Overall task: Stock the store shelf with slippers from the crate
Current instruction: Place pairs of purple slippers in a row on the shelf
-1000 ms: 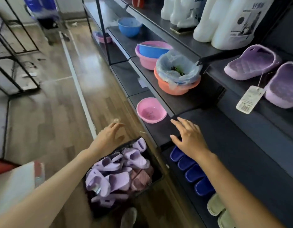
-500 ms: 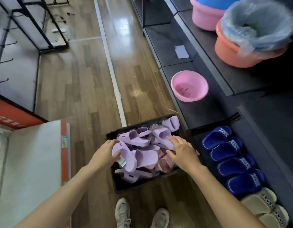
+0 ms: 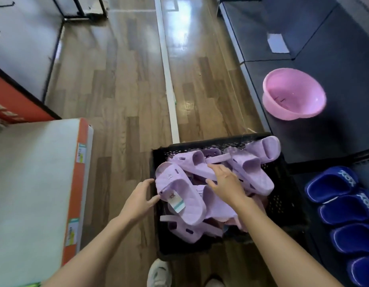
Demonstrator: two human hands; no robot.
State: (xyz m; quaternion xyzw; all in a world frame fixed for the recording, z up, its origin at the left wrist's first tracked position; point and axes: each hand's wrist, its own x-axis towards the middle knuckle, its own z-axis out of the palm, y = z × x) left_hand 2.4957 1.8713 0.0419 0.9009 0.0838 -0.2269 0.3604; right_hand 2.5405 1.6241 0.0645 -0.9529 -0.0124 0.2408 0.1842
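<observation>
Head view: one black crate (image 3: 283, 183) stands on the floor against the bottom shelf (image 3: 335, 141). It holds a heap of lilac slippers (image 3: 250, 168), at least five; the exact count is unclear. Four blue slippers (image 3: 345, 210) and one pink basin (image 3: 293, 94) sit on the shelf. The left hand (image 3: 141, 200) curls fingers and thumb round the end of the tagged slipper (image 3: 179, 191). The right hand (image 3: 227, 183) lies on the heap, fingers straight and slightly apart.

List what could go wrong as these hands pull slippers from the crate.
The slippers lie tangled in the crate; lifting the tagged slipper gripped by the left hand may drag others out. The corner slipper perches on the crate's far rim and could tip off. The right hand rests on a second slipper, so a mismatched pair is possible.
</observation>
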